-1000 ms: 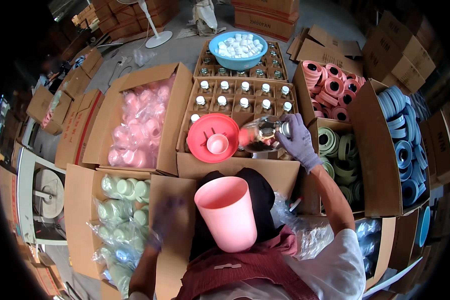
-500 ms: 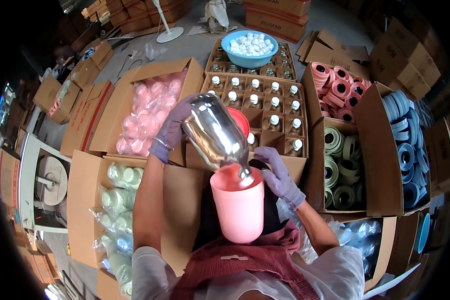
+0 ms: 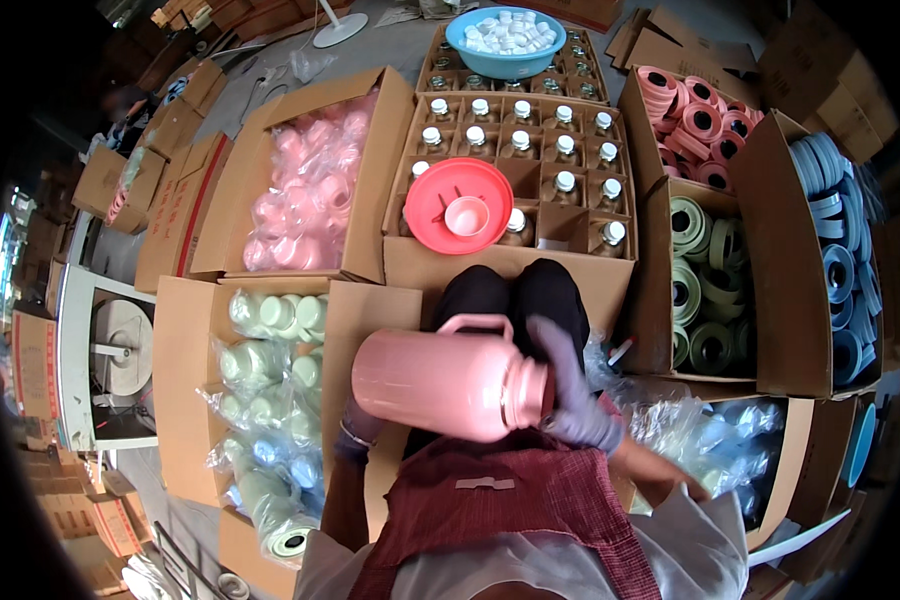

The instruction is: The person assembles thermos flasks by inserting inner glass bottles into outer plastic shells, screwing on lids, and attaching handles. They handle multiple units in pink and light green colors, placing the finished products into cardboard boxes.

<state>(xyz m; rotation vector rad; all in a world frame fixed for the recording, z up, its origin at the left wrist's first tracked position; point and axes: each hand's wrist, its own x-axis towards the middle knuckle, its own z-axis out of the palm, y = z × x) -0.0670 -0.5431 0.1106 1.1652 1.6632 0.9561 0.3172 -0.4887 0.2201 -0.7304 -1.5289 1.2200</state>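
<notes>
A glossy pink thermos jug (image 3: 430,385) lies on its side in the air above my lap, its handle (image 3: 475,322) up and its ringed neck pointing right. My left hand (image 3: 358,420), gloved in light purple, holds it at the base end and is mostly hidden behind it. At the neck, my gloved right hand (image 3: 582,400) is closed about the mouth, thumb low and fingers above, somewhat blurred. Beyond the jug, a red round dish (image 3: 432,222) with a small pink cup (image 3: 466,215) in it rests on the carton of bottles.
Ahead, a divided carton (image 3: 530,248) holds white-capped bottles (image 3: 564,185); behind it a blue basin (image 3: 505,66) holds white caps. Bagged pink parts (image 3: 305,190) and green parts (image 3: 270,370) fill boxes on the left. Pink, green and blue rings (image 3: 835,270) fill boxes on the right.
The upright pink shell has become a sideways jug with handle and neck showing. The silver liner my left hand held over it is out of sight. Both hands moved nearer my body.
</notes>
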